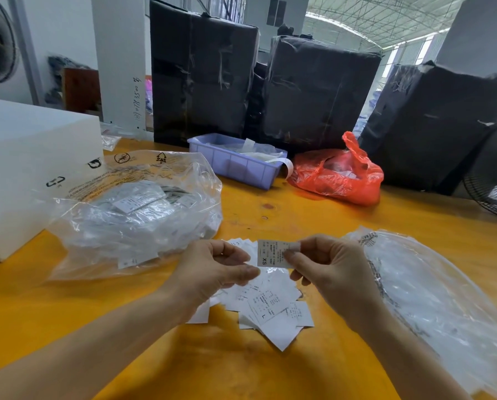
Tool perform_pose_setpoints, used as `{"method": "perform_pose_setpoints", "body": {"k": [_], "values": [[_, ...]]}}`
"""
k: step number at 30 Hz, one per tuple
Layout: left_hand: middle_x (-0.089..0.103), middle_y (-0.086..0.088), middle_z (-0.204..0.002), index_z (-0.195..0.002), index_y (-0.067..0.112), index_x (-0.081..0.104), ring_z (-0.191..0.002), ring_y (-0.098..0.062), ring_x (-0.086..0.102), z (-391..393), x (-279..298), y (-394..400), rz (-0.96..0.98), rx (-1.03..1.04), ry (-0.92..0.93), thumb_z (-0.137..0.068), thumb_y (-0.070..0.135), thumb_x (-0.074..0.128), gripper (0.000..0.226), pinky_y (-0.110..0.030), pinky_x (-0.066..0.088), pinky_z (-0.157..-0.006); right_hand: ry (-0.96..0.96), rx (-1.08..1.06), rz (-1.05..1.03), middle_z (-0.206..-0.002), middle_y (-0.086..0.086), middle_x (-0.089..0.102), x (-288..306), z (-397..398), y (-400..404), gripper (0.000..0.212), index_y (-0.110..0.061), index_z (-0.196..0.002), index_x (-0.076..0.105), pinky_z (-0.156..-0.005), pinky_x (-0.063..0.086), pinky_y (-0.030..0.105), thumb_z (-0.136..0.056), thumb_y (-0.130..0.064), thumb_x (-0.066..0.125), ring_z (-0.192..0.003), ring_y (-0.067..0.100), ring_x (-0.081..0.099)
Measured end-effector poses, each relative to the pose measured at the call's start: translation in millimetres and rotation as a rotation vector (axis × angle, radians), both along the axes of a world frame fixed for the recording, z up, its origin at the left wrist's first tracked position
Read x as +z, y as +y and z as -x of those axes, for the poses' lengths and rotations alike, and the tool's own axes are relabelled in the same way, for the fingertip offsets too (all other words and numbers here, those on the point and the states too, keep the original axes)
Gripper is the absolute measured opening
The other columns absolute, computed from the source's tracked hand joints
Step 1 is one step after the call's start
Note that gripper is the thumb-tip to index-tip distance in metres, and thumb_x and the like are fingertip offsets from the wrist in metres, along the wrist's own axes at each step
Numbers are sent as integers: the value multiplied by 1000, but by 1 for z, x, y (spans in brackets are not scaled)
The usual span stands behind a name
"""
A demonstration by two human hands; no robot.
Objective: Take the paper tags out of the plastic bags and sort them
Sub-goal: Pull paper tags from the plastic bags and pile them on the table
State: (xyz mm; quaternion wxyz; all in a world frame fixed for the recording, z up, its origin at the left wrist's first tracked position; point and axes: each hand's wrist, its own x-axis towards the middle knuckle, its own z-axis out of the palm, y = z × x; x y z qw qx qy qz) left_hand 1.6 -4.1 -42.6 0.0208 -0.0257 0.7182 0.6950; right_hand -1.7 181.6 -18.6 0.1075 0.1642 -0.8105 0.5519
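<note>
Head cam: your right hand (pixel 328 272) pinches an "XS" tag (pixel 273 253) above the loose tag pile (pixel 270 310) on the yellow table (pixel 270 370), top sheet marked "L"; your left hand (pixel 212 269) is curled beside it, touching its left edge, grip unclear. Clear bags lie left (pixel 132 215), printed with warning text and recycling symbols, and right (pixel 443 298). Farther back: purple bin (pixel 235 166), red bag (pixel 336 177), black-wrapped bales (pixel 313 90).

Single head-worn wide-angle view, looks forward and down over the yellow surface (pixel 313 226). Close on both hands (pixel 270 269) at frame centre; forearms enter from bottom edge. Far side reaches black wrapped bundles (pixel 319 90) and roof beyond. Edges bend.
</note>
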Motion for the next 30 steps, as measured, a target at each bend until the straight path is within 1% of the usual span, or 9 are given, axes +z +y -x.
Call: {"method": "perform_pose_setpoints", "body": {"k": [3,6,10,13,16,19,21,25,30], "values": [[74,-3,-71,-86,9,65,-57,-8,67,0,0,0,7,-22,-5,-59,9,82,31,-20,49,-57,10,-17,-2,-68,-2,72,-1,0,-1,11,-14,-77,69,-48,49,18,-81,-5,70,-52,10,65],[74,-2,-72,-86,8,65,-59,-9,68,1,-1,0,24,-33,-2,-60,9,82,31,-20,52,-59,16,4,0,-69,0,72,-1,0,-2,9,-12,-78,69,-49,49,18,-80,-4,71,-52,10,65],[74,-3,-72,-87,8,65,-58,-10,67,0,-1,0,18,-47,3,-58,11,82,33,-16,53,-57,-2,27,-28,-68,2,72,-3,0,-3,7,-11,-78,69,-50,50,21,-81,-4,70,-53,13,65],[74,-5,-71,-88,6,65,-57,-11,68,-1,0,0,-3,-56,6,-59,11,81,34,-17,52,-56,-31,64,-57,-65,-1,71,-3,-1,-3,8,-13,-78,69,-50,50,22,-82,-5,70,-53,12,65],[74,-10,-74,-90,3,65,-60,-15,69,-2,2,0,-64,-74,-2,-58,16,77,37,-18,54,-55,-17,42,-3,-65,1,71,-2,0,-2,9,-11,-77,68,-48,48,20,-81,-3,69,-51,12,64],[73,-18,-75,-90,-2,63,-58,-19,70,-2,4,0,-179,-77,-25,-68,6,71,25,-18,51,-49,7,-25,51,-66,1,72,0,2,1,9,-12,-77,68,-46,48,19,-81,-4,70,-50,11,64],[72,-19,-75,-93,-3,62,-59,-19,70,-2,4,0,-195,-79,-38,-72,2,70,23,-17,51,-49,16,-39,72,-66,0,72,1,2,3,10,-13,-76,68,-46,48,18,-81,-4,70,-49,10,63],[73,-16,-78,-94,1,62,-66,-20,72,-2,4,0,-195,-81,-38,-58,11,72,39,-19,55,-56,24,-28,74,-69,-1,72,3,1,2,9,-13,-77,68,-46,48,18,-81,-5,70,-48,10,63],[73,-17,-80,-96,0,62,-67,-21,72,-2,4,1,-216,-86,-46,-54,10,73,44,-17,53,-55,16,-14,23,-67,1,72,0,1,0,5,-8,-79,68,-46,48,19,-81,-4,70,-50,12,64]]}}
